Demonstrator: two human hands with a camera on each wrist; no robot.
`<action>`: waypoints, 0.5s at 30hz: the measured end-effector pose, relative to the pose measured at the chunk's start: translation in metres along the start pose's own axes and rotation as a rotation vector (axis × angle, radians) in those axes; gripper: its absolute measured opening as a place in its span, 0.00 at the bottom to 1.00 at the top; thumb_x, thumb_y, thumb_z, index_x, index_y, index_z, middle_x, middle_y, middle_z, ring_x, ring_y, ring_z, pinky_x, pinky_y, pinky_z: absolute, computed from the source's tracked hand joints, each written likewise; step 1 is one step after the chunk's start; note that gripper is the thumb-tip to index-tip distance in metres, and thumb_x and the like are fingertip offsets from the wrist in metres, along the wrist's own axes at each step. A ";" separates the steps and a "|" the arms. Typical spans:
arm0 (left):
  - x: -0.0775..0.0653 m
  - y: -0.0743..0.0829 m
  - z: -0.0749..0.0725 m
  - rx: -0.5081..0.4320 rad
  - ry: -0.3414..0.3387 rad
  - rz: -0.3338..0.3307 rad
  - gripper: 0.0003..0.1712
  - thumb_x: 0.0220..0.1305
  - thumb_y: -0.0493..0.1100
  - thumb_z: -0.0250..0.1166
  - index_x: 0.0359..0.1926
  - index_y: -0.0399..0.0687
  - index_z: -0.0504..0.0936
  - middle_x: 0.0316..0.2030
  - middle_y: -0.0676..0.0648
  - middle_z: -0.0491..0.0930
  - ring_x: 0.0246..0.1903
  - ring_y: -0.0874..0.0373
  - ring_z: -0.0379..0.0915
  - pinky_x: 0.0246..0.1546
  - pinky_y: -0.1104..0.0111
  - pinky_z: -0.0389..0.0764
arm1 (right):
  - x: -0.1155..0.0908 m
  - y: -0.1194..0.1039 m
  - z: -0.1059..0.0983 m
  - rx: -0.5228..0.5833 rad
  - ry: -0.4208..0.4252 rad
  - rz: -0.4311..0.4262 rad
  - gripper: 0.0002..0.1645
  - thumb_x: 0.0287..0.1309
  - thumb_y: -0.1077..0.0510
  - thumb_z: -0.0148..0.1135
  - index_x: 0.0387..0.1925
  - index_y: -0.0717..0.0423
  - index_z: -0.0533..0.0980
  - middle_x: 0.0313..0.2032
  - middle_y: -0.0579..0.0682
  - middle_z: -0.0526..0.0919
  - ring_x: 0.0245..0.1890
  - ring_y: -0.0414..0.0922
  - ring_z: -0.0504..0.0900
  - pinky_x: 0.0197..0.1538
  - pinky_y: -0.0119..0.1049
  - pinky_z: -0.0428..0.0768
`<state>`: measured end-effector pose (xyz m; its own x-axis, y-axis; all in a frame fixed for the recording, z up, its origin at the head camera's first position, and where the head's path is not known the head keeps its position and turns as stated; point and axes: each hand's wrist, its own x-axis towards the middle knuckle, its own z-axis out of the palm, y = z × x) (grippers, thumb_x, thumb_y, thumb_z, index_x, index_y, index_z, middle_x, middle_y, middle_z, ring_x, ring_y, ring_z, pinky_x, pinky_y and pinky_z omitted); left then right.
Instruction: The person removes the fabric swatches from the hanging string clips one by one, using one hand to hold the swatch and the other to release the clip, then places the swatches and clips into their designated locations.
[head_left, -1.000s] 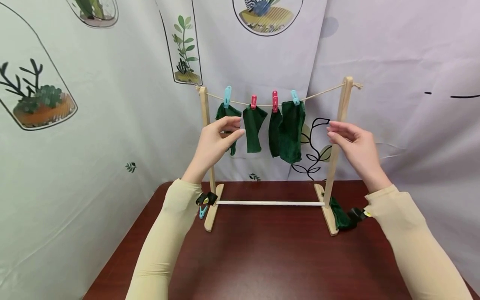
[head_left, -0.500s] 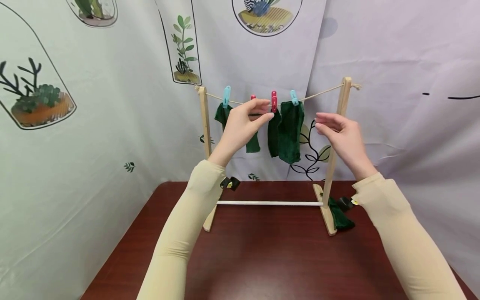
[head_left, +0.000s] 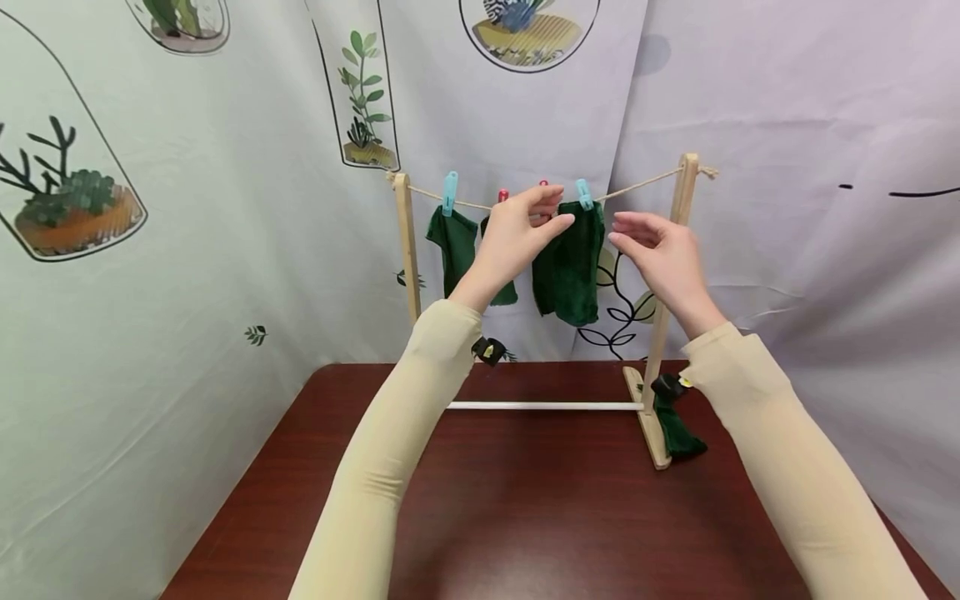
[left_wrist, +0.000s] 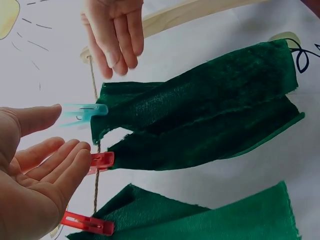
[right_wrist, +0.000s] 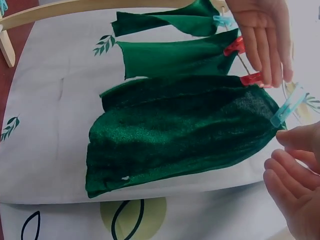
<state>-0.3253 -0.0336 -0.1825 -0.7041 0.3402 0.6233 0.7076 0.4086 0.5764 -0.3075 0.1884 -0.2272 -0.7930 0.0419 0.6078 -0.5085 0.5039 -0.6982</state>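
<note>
Several green cloth pieces hang from a rope strung between two wooden posts. At the right end a dark green cloth hangs from a blue clothespin. My left hand is just left of that clothespin, thumb and fingers apart and holding nothing; it partly covers the middle cloth and the red clothespins. Close to the right edge of the dark cloth is my right hand, loosely bent and gripping nothing. Another blue clothespin holds the leftmost green cloth.
The rack's right post rises behind my right hand, its left post beside the leftmost cloth. A white rod runs low across. Another green cloth lies by the right foot on the dark red table.
My left hand has moved right and up, from the leftmost cloth past the middle one toward the right blue clothespin. My right hand has moved left and up, nearer the dark cloth.
</note>
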 end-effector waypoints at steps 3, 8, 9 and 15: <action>0.005 0.000 0.003 0.010 0.003 -0.005 0.28 0.69 0.47 0.67 0.66 0.41 0.76 0.60 0.45 0.80 0.57 0.59 0.78 0.56 0.76 0.76 | 0.004 0.001 0.002 -0.015 -0.012 0.009 0.25 0.67 0.47 0.65 0.61 0.54 0.80 0.53 0.55 0.85 0.50 0.43 0.83 0.48 0.26 0.78; 0.012 0.003 0.007 0.012 0.012 -0.012 0.28 0.69 0.46 0.67 0.66 0.42 0.76 0.60 0.45 0.80 0.58 0.60 0.78 0.55 0.77 0.75 | 0.009 0.003 0.007 -0.001 -0.027 0.002 0.25 0.67 0.48 0.65 0.61 0.55 0.80 0.53 0.56 0.85 0.50 0.44 0.83 0.49 0.28 0.78; 0.014 0.003 0.007 0.014 0.013 -0.013 0.28 0.69 0.46 0.67 0.66 0.42 0.76 0.60 0.45 0.80 0.58 0.61 0.78 0.55 0.77 0.75 | 0.010 0.002 0.008 0.005 -0.029 0.002 0.25 0.67 0.48 0.65 0.60 0.56 0.80 0.53 0.56 0.85 0.50 0.44 0.83 0.50 0.29 0.78; 0.022 0.004 0.010 -0.009 0.027 -0.026 0.28 0.68 0.45 0.68 0.66 0.41 0.77 0.59 0.46 0.81 0.55 0.61 0.79 0.54 0.77 0.76 | 0.016 0.000 0.011 0.006 -0.022 0.026 0.24 0.68 0.49 0.65 0.60 0.55 0.80 0.53 0.55 0.85 0.51 0.45 0.83 0.53 0.35 0.79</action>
<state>-0.3385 -0.0160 -0.1718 -0.7203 0.3065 0.6223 0.6899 0.4095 0.5969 -0.3236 0.1793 -0.2217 -0.8132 0.0361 0.5809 -0.4893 0.4980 -0.7159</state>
